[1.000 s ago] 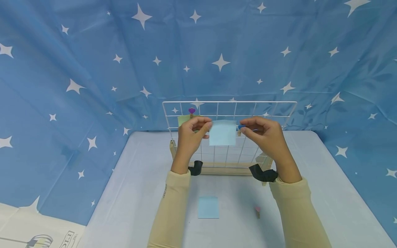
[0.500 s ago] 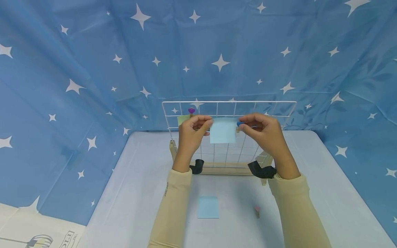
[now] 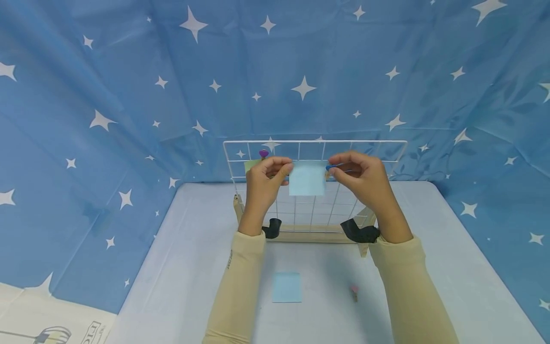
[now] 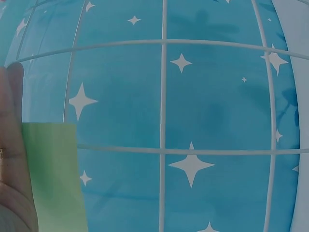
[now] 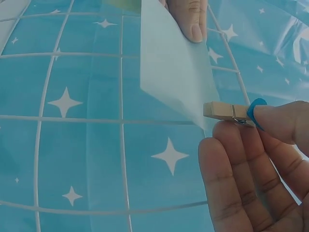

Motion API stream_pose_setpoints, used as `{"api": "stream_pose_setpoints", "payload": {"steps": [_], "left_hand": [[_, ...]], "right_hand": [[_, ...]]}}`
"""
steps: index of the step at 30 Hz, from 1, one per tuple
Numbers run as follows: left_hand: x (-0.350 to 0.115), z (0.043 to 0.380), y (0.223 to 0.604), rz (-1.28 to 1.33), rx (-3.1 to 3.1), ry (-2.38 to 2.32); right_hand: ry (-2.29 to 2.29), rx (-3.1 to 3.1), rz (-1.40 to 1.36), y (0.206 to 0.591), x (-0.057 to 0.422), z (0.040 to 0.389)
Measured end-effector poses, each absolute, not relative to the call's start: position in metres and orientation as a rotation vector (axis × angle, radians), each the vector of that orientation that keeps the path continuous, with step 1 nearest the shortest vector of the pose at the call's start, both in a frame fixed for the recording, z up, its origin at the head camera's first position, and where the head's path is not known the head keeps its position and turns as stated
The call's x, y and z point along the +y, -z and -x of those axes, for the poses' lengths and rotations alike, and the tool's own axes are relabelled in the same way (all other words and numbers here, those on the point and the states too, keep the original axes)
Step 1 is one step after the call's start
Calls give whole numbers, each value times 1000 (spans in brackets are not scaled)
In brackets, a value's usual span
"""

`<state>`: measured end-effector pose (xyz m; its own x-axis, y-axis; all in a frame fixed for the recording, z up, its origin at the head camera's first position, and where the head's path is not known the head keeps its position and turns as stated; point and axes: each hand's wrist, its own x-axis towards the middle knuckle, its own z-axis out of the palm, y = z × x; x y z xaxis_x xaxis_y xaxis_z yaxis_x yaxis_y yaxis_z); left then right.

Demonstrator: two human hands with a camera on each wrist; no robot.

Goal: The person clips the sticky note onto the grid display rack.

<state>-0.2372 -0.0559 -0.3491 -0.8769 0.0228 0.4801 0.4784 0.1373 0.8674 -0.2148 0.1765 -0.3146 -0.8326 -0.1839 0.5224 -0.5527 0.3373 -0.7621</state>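
Beige-sleeved left arm and beige-sleeved right arm extended forward. Bare left hand: thumb and forefinger pinching. Bare right hand: thumb pinching against bent fingers.

Blue backdrop with white stars, pale tabletop, cream printed section lower left

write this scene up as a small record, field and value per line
left hand grip: pinches blue sheet near its upper left corner
right hand grip: holds blue-topped clothespin at the sheet's right edge; clamping unclear
wire grid: behind sheet; green note and purple heart clip at its left
tabletop: blue paper square, pink-topped clip to its right
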Motion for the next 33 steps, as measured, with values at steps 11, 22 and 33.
{"api": "stream_pose_setpoints", "payload": {"steps": [11,22,33], "left_hand": [[-50,238,350,490,-2055,1751],[-48,240,352,469,-2050,1715],[-47,241,353,469,-2038,1701]], "right_hand": [[-1482,-2210,-680,308,171,219],[-1404,-2211,-676,303,162,223],[-1377,-2082,-702,307,150,230]]}}
